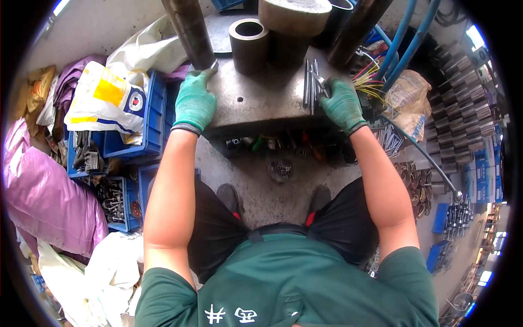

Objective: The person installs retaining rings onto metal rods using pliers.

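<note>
My left hand (195,102), in a green knit glove, is at the left edge of the steel machine table (256,101), beside the foot of a thick steel column (189,34). Its fingers are curled, and a small shiny metal bit shows at the fingertips; what it is I cannot make out. On the table's right side several thin metal rods (308,87) lie side by side, pointing away from me. My right hand (343,104), gloved the same way, closes its thumb and fingers on a short metal rod (319,79) lying slantwise over the others.
A hollow steel cylinder (249,50) and a heavy round block (294,16) stand at the back of the table. Another column (358,32) rises at right, near blue hoses (414,41) and thin yellow wires. Blue crates (155,117) with sacks and metal parts stand left.
</note>
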Available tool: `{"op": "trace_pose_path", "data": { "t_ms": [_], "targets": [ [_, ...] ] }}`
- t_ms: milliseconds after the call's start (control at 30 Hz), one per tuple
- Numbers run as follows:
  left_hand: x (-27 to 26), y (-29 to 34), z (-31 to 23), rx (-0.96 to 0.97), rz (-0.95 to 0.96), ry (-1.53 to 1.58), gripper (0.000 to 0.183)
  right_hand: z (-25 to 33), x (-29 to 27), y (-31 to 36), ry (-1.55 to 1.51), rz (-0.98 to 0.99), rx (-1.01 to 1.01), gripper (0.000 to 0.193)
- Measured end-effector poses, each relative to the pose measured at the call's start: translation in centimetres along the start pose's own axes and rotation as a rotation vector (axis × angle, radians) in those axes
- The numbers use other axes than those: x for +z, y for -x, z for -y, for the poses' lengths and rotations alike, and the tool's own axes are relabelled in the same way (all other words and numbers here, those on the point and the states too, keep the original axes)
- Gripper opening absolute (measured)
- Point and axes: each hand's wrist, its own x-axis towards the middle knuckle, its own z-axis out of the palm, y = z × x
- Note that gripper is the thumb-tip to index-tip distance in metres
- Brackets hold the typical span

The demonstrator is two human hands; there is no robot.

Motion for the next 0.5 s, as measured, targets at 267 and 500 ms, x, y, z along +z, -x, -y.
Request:
{"op": "trace_pose_path", "data": {
  "t_ms": [267, 500],
  "targets": [
    [1.4, -0.5, -0.6, 0.012, 0.041, -0.216, 0.029, -1.4, -0.8, -0.3, 0.143, 0.007, 0.063, 0.04],
    [2.2, -0.5, -1.3, 0.134, -0.08, -0.142, 0.035, -4.5, -1.4, -1.1, -0.457, -0.057, 0.239, 0.033]
  ]
}}
